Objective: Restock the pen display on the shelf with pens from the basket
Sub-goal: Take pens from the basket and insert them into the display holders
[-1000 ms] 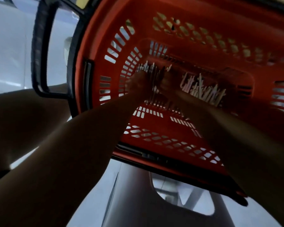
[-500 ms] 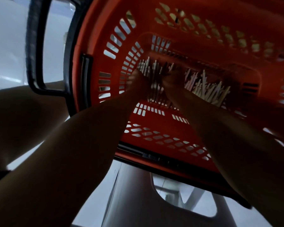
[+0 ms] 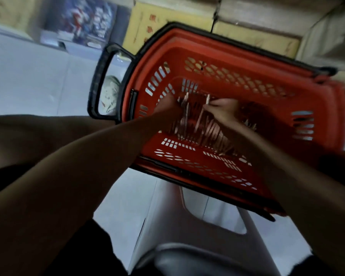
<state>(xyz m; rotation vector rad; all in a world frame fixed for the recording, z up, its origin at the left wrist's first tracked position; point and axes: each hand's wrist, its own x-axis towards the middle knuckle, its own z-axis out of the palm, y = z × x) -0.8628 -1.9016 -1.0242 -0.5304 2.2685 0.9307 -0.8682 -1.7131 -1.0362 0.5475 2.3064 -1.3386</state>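
Red basket (image 3: 207, 52) holds the pens (image 3: 199, 128), where left hand (image 3: 167, 109) and right hand (image 3: 224, 110) curl fingers round a bunch, seemingly gathering; next, lifting them together toward the unseen shelf.

Your basket (image 3: 237, 62) is orange-red with a black rim, its walls pierced in rows of slots and a diamond lattice; its handle (image 3: 97, 84) is black. The pens (image 3: 207, 130) you see inside are pale, whitish. The floor (image 3: 28, 80) is light grey, the stool (image 3: 163, 222) grey, the box (image 3: 147, 22) behind yellow
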